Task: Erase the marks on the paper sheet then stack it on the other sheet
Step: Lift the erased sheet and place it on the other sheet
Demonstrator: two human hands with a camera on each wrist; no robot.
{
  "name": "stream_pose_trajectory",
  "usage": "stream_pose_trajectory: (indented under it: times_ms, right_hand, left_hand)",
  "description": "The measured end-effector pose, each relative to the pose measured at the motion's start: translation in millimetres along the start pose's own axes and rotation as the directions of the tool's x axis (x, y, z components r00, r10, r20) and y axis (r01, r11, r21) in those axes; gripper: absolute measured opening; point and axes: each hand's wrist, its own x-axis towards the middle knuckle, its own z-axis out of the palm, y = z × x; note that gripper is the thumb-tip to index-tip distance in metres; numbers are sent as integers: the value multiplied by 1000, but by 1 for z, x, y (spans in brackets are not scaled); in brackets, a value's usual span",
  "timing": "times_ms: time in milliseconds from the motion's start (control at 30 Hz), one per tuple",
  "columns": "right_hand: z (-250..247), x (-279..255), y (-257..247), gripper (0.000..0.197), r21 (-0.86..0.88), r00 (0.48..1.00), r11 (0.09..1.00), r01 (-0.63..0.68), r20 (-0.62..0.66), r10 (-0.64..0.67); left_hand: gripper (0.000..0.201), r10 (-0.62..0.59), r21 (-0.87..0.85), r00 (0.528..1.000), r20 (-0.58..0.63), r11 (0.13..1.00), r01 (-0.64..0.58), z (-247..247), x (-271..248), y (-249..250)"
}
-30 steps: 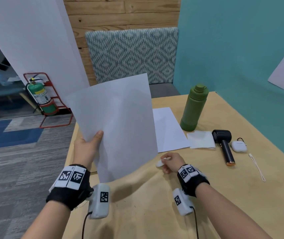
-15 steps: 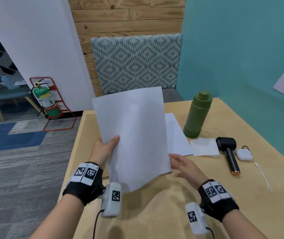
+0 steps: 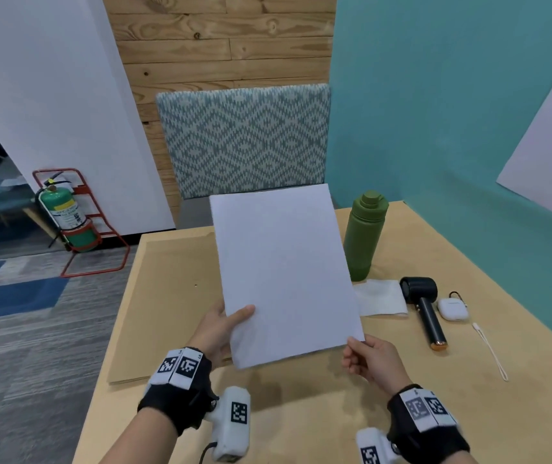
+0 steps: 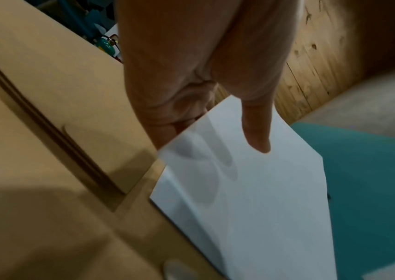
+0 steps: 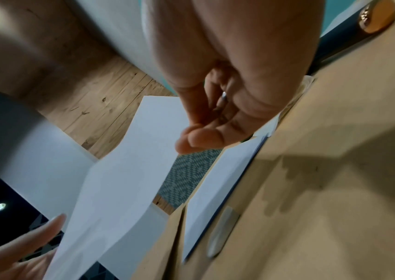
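Observation:
A blank white paper sheet [image 3: 288,272] hangs tilted above the wooden table [image 3: 167,296], held by both hands. My left hand [image 3: 224,329] grips its near left edge, thumb [image 4: 256,132] on top and fingers underneath. My right hand [image 3: 365,356] pinches the near right corner between thumb and fingertips [image 5: 191,140]. The other sheet [image 5: 215,189] lies flat on the table beneath; the held sheet hides it in the head view. A small white eraser [image 5: 222,233] lies on the table by that sheet's near edge.
To the right of the sheet stand a green bottle [image 3: 365,236], a white cloth [image 3: 381,298], a black handheld device [image 3: 425,309], a white earbud case [image 3: 452,309] and a white cord [image 3: 490,351]. A patterned chair [image 3: 244,139] is behind the table.
The sheet swung from the left to the middle, over the other sheet. My right hand let go of the eraser and took the sheet's near right corner.

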Motion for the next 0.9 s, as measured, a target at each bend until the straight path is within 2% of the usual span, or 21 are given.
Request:
stream_pose_trajectory:
  times_ms: [100,200,433,567,667,833,900]
  right_hand:
    - [-6,1,4,24,10,998,1000,-10,-54,11]
    - [-11,3,8,23,24,996,1000,-13,-88,15]
    - [-19,4,11,8,37,996,998,-52,-71,55]
    - [-29,1,19,9,13,991,996,-90,-95,91]
    - [-39,-2,26,12,10,986,994,-110,-125,111]
    - [-59,-12,35,15,59,976,992,-113,-182,122]
    - [-66,-18,39,15,66,972,991,-118,-199,129]
  left_hand:
    - [33,-65,122,996,62,991,57,11,-2,-17]
    - [34,-78,253,996,49,965,63,20,2,-33]
    - [30,-102,133,989,-110,984,116,34,30,-43]
    - [28,-129,48,968,-213,989,143,45,53,-42]
    - [28,-164,-6,958,-236,986,168,52,69,-40]
    - [14,-201,199,946,-253,946,255,62,86,-37]
    - [6,-228,206,933,-280,934,290,65,92,-34]
